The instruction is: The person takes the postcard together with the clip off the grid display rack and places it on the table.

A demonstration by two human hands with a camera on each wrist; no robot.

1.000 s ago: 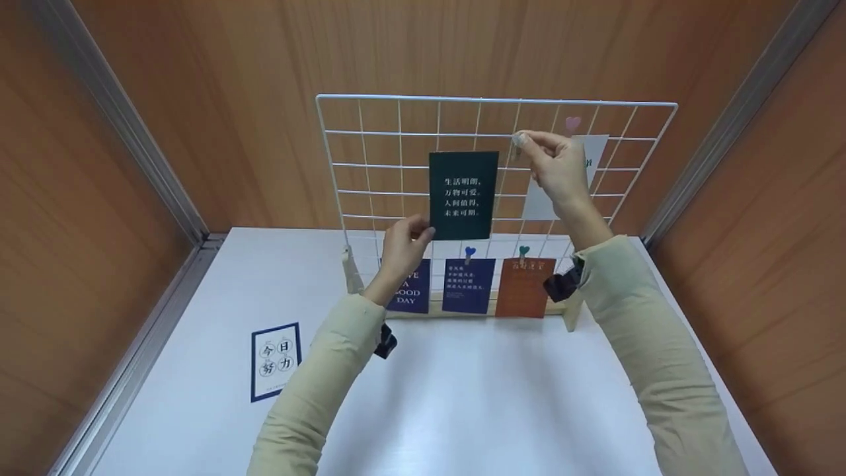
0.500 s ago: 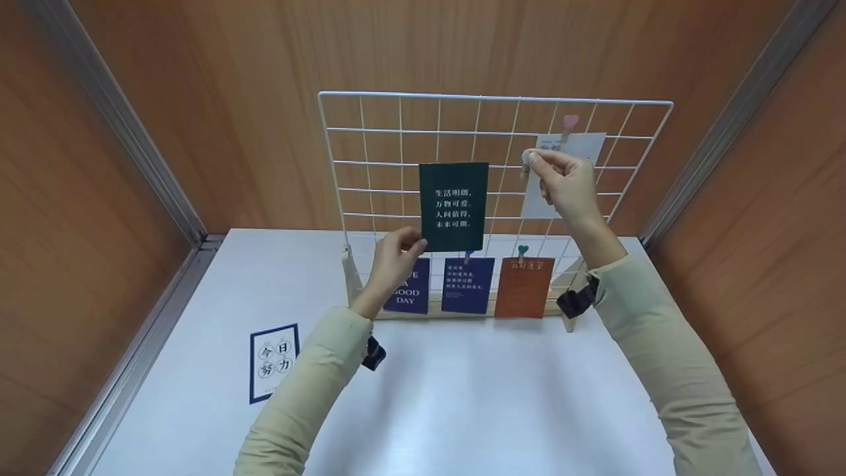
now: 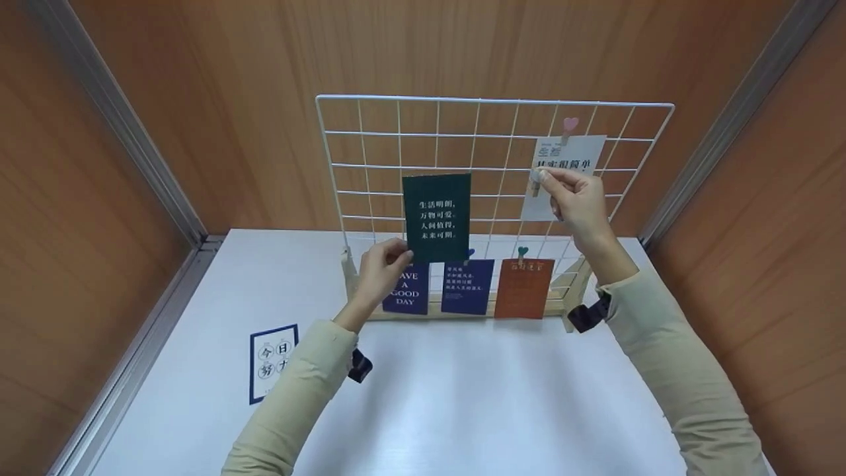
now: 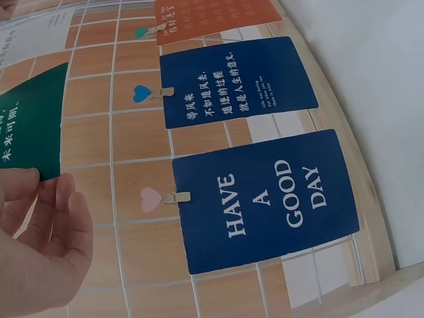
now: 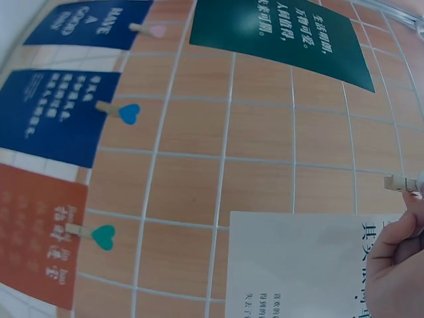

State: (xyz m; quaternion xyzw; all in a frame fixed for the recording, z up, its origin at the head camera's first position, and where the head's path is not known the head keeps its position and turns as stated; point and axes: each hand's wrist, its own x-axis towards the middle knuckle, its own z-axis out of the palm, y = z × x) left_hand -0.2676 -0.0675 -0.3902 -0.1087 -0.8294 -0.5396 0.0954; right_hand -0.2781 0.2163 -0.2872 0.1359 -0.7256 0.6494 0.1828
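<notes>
My left hand [image 3: 378,270] pinches a dark green card [image 3: 437,218] by its lower left corner, between thumb and fingers. The card is upright in front of a white wire grid panel [image 3: 496,101], its top edge free of any clip. Higher up on the right, my right hand [image 3: 585,203] pinches a small wooden clothespin [image 5: 399,183] with a pale top. Behind that hand a white card [image 3: 581,147] hangs on the grid from a pink heart clothespin [image 3: 570,124]; the hand hides part of its print.
Along the grid's lower part hang two blue cards [image 3: 468,291] [image 4: 265,202] and an orange card [image 3: 524,289], each on a heart clothespin. A blue-bordered card [image 3: 259,363] lies on the white table [image 3: 462,403], partly under the left sleeve. Wooden walls surround the table.
My left hand has carried the green card down and to the left. The right hand, still pinching the clothespin, has moved down and slightly right, uncovering more of the white card.
</notes>
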